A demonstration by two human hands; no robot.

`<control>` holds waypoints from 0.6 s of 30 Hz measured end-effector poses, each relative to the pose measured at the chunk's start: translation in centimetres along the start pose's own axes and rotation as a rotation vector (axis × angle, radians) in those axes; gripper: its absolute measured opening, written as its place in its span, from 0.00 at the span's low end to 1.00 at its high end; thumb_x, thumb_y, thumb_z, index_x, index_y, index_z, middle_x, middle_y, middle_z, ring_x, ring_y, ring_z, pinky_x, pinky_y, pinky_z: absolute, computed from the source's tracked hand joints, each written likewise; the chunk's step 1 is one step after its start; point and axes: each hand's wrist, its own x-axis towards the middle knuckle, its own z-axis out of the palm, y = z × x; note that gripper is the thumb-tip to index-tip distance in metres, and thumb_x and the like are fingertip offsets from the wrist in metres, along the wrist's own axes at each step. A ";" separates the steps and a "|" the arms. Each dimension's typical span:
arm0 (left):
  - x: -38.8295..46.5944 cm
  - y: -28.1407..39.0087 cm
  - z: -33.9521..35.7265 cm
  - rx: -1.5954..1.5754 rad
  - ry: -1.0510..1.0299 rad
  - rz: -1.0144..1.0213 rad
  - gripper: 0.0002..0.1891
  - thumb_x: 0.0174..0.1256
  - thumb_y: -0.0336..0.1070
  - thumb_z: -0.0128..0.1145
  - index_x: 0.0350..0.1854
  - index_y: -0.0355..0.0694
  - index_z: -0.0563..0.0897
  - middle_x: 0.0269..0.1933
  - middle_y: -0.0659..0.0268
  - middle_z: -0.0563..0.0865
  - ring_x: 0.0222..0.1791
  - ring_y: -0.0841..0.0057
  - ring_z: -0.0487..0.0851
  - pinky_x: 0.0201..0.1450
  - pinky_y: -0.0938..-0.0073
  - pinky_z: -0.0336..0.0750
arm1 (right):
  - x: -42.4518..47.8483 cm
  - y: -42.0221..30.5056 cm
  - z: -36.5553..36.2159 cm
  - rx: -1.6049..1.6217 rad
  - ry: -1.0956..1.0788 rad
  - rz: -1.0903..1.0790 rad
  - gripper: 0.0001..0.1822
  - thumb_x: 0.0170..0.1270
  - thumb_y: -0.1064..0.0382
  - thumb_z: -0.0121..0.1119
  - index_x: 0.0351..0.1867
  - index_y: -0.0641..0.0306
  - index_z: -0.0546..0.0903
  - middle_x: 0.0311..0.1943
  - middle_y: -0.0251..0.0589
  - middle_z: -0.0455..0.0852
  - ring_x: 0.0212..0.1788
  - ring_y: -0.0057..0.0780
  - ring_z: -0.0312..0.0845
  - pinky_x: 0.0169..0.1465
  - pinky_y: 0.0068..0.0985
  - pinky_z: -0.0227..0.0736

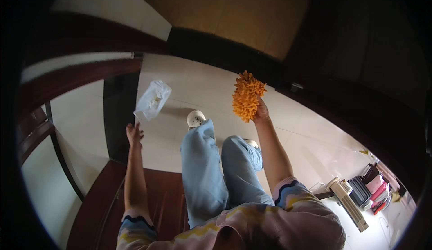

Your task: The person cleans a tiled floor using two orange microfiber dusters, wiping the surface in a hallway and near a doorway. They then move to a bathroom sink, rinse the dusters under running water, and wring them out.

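Observation:
My left hand [135, 134] is stretched out at the left, fingers partly spread. Just beyond its fingertips is a translucent white plastic bag [153, 99] with something pale inside. Whether a finger is hooked into the bag's narrow end cannot be made out. In my right hand [262, 110] is an orange chenille cleaning mitt or duster head [247, 96], with thick soft tufts. My fingers grip its right side and are partly hidden by it.
Pale floor tiles [195, 81] lie under my feet. A dark red wooden door [162, 196] is behind me at the left, beside a black threshold strip [121, 115]. At the lower right stand a beige tower-like appliance [347, 202] and a pile of folded items [374, 189].

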 end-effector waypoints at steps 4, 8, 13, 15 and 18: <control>-7.2 1.3 -4.9 0.053 -0.036 0.088 0.14 0.54 0.28 0.58 0.39 0.46 0.67 0.21 0.72 0.71 0.13 0.86 0.69 0.10 0.87 0.60 | -1.9 -6.5 13.9 0.005 0.157 0.010 0.23 0.62 0.59 0.54 0.56 0.65 0.67 0.49 0.42 0.76 0.50 0.32 0.74 0.50 0.28 0.73; -13.6 10.7 -3.4 0.284 -0.153 0.113 0.16 0.57 0.35 0.58 0.47 0.36 0.77 0.42 0.64 0.80 0.44 0.77 0.77 0.47 0.76 0.70 | -4.3 -13.4 23.7 -0.170 0.328 -0.095 0.26 0.63 0.58 0.50 0.60 0.64 0.61 0.55 0.44 0.71 0.55 0.36 0.70 0.56 0.34 0.69; -20.0 33.9 5.1 -0.193 -0.648 0.118 0.12 0.63 0.42 0.52 0.41 0.40 0.78 0.40 0.64 0.82 0.42 0.76 0.79 0.44 0.74 0.73 | -4.2 -19.1 31.5 -0.196 0.370 -0.277 0.24 0.63 0.57 0.51 0.58 0.65 0.64 0.52 0.44 0.74 0.53 0.37 0.71 0.54 0.35 0.71; -20.9 41.8 9.1 -0.445 -0.692 0.003 0.14 0.64 0.46 0.52 0.29 0.40 0.76 0.22 0.66 0.79 0.18 0.79 0.77 0.21 0.83 0.72 | -4.1 -19.4 34.4 -0.222 0.337 -0.306 0.23 0.65 0.56 0.48 0.58 0.64 0.64 0.51 0.43 0.74 0.52 0.36 0.72 0.53 0.34 0.71; -23.8 51.9 11.7 -0.552 -0.891 0.029 0.20 0.65 0.50 0.48 0.17 0.46 0.66 0.13 0.73 0.66 0.08 0.85 0.61 0.08 0.83 0.54 | -4.2 -21.8 38.0 -0.212 0.543 -0.337 0.23 0.66 0.56 0.46 0.58 0.64 0.65 0.51 0.44 0.74 0.51 0.37 0.73 0.53 0.36 0.71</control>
